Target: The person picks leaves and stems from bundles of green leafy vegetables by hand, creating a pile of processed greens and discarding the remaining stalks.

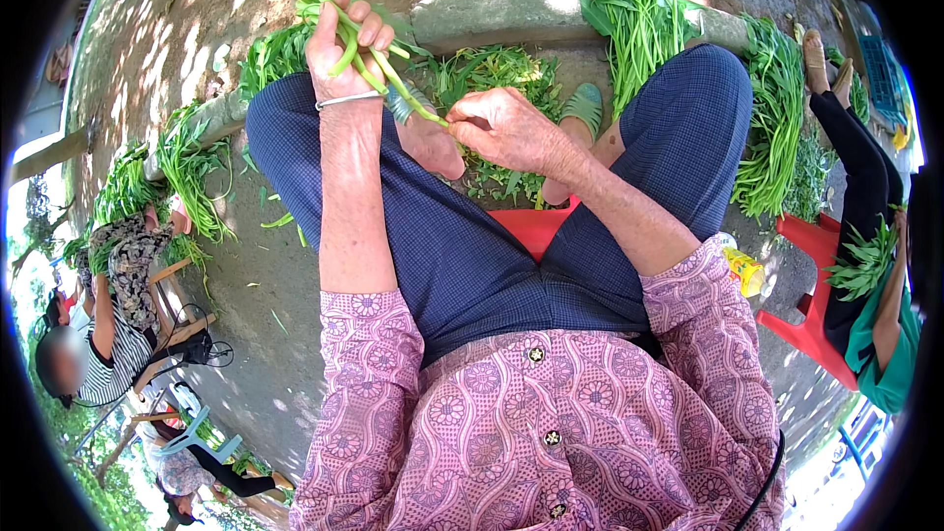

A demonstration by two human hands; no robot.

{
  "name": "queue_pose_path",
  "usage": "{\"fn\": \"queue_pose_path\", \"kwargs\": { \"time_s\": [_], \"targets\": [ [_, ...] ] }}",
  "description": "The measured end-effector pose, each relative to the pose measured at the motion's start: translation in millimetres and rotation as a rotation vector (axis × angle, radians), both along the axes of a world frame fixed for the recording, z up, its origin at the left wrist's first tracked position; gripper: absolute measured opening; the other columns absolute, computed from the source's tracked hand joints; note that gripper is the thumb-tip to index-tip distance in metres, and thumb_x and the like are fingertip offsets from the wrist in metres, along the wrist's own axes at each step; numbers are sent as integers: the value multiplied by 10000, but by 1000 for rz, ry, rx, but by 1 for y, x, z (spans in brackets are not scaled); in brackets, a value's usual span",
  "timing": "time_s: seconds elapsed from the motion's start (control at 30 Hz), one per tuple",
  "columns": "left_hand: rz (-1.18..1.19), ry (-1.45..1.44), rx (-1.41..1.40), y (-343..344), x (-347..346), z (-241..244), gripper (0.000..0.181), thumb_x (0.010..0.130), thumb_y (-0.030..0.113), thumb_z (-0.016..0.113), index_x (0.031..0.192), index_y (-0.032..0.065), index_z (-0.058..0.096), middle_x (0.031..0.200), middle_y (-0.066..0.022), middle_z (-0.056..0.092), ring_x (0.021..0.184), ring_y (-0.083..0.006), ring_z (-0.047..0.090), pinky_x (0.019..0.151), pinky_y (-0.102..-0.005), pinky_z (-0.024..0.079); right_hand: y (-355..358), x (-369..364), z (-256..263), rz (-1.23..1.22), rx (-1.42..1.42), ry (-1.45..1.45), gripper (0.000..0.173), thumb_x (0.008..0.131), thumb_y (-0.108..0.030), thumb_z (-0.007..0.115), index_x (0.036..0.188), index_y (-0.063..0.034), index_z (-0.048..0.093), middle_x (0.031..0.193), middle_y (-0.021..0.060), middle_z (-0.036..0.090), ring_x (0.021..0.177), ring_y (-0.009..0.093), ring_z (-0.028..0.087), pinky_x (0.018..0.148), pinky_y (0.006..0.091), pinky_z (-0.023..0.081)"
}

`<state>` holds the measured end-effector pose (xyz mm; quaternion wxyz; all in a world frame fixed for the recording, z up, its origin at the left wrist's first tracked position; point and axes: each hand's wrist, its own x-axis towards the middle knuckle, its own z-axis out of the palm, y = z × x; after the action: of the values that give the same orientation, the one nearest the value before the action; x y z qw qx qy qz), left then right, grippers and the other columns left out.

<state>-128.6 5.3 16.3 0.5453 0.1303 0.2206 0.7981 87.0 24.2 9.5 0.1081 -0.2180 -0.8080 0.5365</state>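
My left hand [333, 59], with a bangle at the wrist, is raised over my left knee. Its fingers wrap a small bunch of water spinach stems [404, 85], pale green and hollow-looking at the cut ends. One longer stem slants down to my right hand [516, 131], whose thumb and forefinger pinch its tip. Below the hands, a heap of loose leaves and trimmings [494, 81] lies on the ground between my feet. By my right knee a large bundle of water spinach [633, 22] leans over the curb; another leafy pile [279, 55] shows behind my left hand, partly hidden.
A concrete curb [501, 18] runs in front of my feet. More greens [771, 125] lie at the right, and others [188, 169] at the left. A yellow package [745, 271] sits near a red plastic stool [804, 287]. Other people sit on both sides.
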Motion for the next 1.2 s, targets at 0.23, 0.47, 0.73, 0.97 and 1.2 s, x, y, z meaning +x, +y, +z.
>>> {"fn": "queue_pose_path", "kwargs": {
  "time_s": [0.23,0.47,0.73,0.97,1.2],
  "targets": [
    [38,37,-10,-3,0,5,269,940,265,420,1009,18,502,762,-62,453,566,-143,403,520,-297,350,2,3,5,-148,26,0,176,769,-155,548,815,-6,629,658,101,599,592,161,578,593,302,467],
    [104,106,-19,-7,1,10,263,955,244,379,1005,12,493,762,-50,447,574,-134,393,537,-293,345,16,5,-1,-338,-141,67,204,770,-137,508,740,15,640,540,32,552,496,78,508,488,254,415],
    [77,103,-28,-4,6,7,268,952,254,395,1012,14,498,751,-45,450,569,-133,393,534,-290,341,18,5,0,-491,-372,107,197,753,-154,521,666,3,603,508,58,536,470,134,522,472,295,428],
    [-19,123,8,-1,-2,8,273,934,272,433,1026,28,516,720,-41,486,530,-130,434,483,-286,380,11,16,-24,-131,559,-341,226,714,-218,545,612,-17,553,612,174,563,622,345,588,602,453,466],
    [-155,252,-16,2,33,13,290,948,269,416,1059,18,513,731,-46,495,529,-107,434,473,-258,386,27,10,-9,-242,407,-105,157,751,-153,563,779,-10,621,710,138,617,710,313,617,693,403,498]
  ]
}}
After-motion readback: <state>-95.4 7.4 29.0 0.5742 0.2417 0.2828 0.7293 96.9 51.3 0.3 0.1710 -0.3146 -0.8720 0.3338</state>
